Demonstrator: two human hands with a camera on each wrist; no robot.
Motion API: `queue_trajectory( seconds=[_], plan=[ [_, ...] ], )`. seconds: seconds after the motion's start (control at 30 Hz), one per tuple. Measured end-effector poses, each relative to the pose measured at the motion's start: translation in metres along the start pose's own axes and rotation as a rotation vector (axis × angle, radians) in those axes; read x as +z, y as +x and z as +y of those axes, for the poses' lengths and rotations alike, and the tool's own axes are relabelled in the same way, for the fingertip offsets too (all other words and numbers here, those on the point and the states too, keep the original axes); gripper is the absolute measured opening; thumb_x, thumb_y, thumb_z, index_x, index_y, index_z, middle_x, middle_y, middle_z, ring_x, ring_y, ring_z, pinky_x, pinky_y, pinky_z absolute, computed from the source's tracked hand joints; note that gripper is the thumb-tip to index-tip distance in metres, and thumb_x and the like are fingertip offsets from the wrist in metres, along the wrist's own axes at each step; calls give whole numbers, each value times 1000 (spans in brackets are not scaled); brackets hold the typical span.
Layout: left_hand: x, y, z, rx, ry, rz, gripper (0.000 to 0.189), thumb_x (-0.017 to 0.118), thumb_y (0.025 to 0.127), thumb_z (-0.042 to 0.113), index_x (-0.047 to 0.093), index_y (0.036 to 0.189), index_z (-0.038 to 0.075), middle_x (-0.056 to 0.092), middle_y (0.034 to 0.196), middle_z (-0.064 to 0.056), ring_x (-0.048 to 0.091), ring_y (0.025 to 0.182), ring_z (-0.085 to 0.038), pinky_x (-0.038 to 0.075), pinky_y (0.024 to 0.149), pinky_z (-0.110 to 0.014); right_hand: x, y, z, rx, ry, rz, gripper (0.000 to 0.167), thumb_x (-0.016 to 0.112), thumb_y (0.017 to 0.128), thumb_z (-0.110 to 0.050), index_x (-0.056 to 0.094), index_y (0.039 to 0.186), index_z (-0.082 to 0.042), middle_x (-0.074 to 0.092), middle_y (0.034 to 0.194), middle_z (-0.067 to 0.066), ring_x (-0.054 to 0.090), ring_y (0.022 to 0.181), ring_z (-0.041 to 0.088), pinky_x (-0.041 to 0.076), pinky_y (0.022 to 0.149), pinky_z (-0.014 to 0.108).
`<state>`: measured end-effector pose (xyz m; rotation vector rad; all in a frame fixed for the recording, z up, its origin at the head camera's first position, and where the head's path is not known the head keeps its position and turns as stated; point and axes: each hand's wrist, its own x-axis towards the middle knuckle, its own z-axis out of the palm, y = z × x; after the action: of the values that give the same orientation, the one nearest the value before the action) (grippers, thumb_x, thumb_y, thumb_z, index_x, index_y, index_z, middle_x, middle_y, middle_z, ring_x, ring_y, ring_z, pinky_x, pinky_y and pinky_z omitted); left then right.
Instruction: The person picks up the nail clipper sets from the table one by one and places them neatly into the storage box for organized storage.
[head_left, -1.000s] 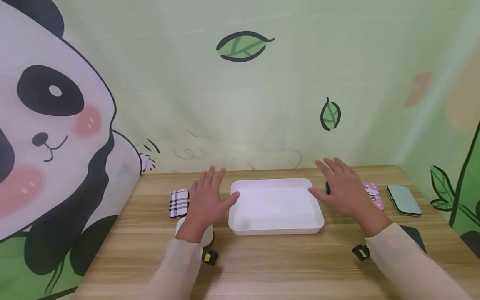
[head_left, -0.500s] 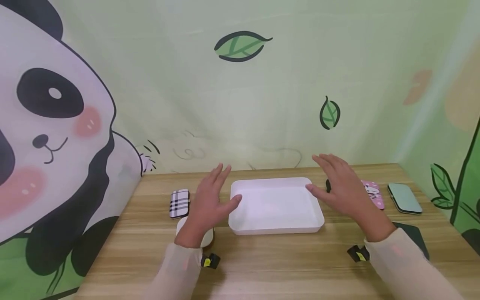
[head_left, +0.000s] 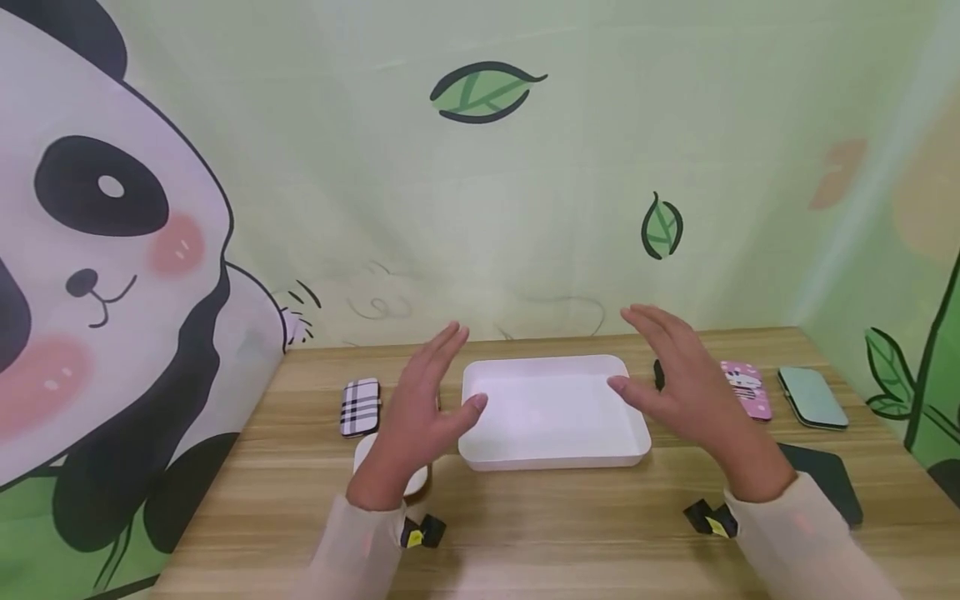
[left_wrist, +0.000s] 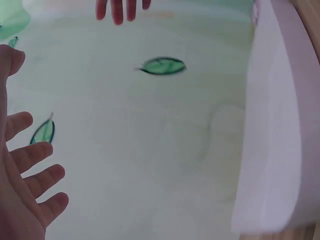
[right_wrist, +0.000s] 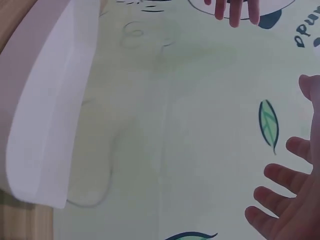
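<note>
My left hand (head_left: 422,425) is held up at the left side of a white rectangular tray (head_left: 555,460), fingers extended and thumb toward the tray. Facing it across the tray, my right hand (head_left: 686,392) is raised with straight fingers, its thumb overlapping the tray's right rim in the head view. Neither holds anything. The tray has nothing in it. Both wrist views show spread fingers beside the tray's wall, with the opposite hand's fingertips at the top. Partly behind the left hand and wrist lies a pale rounded object (head_left: 417,482); a plaid case (head_left: 360,407) lies beyond it.
On the right of the wooden table (head_left: 555,533) lie a pink case with a cartoon print (head_left: 747,390), a mint-green case (head_left: 813,397) and a dark flat item (head_left: 828,479) partly under the right sleeve. A small black object (head_left: 659,374) shows behind the right hand. A printed cloth backdrop (head_left: 510,208) rises behind.
Both hands have turned from palms more downward to palms facing each other, thumbs moving slightly inward over the tray's sides. The tray and the other objects have stayed in place.
</note>
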<state>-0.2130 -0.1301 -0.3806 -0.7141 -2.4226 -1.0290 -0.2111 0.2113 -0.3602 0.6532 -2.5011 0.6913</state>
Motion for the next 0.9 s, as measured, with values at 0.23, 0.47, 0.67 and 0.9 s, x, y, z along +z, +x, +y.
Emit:
queue_trajectory(
  seconds=[0.23,0.47,0.67,0.9],
  plan=[
    [-11,-4,28,140,-121,52,75,64,89,41,36,156,24,33,163,1,33,148,-25,30,114,-61,-9,-4,-20,-74,107,95,80,74,82,-30,40,154,-17,34,159,10,30,145,36,33,102,73],
    [-17,-10,41,219,-103,91,79,56,92,62,40,155,17,32,163,-3,33,148,-28,31,112,-62,-18,-8,-38,-199,215,158,75,67,89,-44,42,152,-10,37,157,11,29,147,27,30,111,61],
    [-24,-14,49,332,-88,159,78,49,95,63,43,152,10,38,159,-12,38,144,-32,36,110,-57,-22,-11,-53,-336,249,264,84,55,93,-64,47,144,2,44,151,19,32,147,28,22,119,32],
    [-28,-17,52,411,-61,194,74,50,96,59,46,150,8,43,155,-17,41,142,-33,38,111,-53,-27,-17,-63,-381,199,289,84,53,93,-65,50,141,5,49,144,21,39,138,14,25,113,22]
  ],
)
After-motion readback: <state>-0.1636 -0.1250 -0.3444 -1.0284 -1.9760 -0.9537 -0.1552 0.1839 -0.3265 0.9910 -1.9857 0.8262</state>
